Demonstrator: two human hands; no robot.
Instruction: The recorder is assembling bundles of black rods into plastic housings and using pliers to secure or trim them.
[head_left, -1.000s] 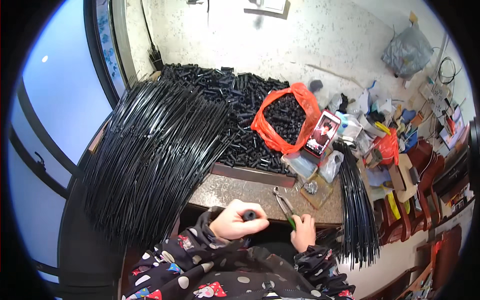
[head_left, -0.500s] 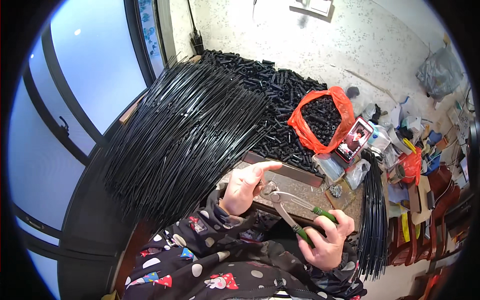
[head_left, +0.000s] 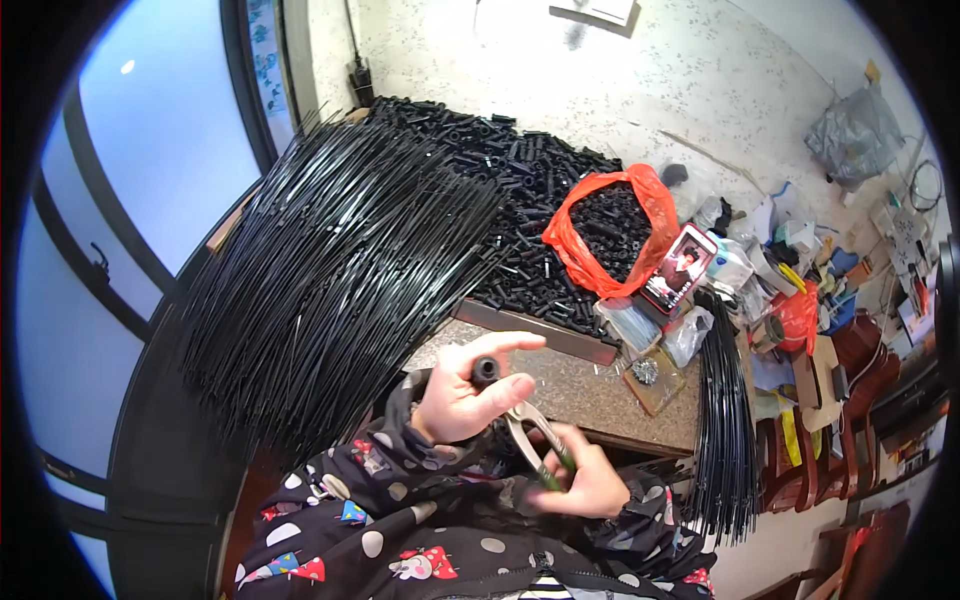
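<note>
While my left hand (head_left: 462, 400) is lifting the short black tube (head_left: 485, 371) pinched in its fingers (head_left: 505, 390), clear above the table (head_left: 590, 390), my right hand (head_left: 585, 485) is drawing the pliers (head_left: 535, 440) back beneath it. Its fingers are wrapping the green handles shut.

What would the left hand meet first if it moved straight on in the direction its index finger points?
Judging by the picture, the left hand, holding a small black tube, points right across the stone slab; first probably the dark bar. Depth is unclear.

A speckled brown stone worktop (head_left: 590, 385) bears a long spread of thin black rods (head_left: 330, 270), a heap of short black tubes (head_left: 510, 200), an orange plastic bag (head_left: 610, 240) and a smartphone (head_left: 678, 268)
</note>
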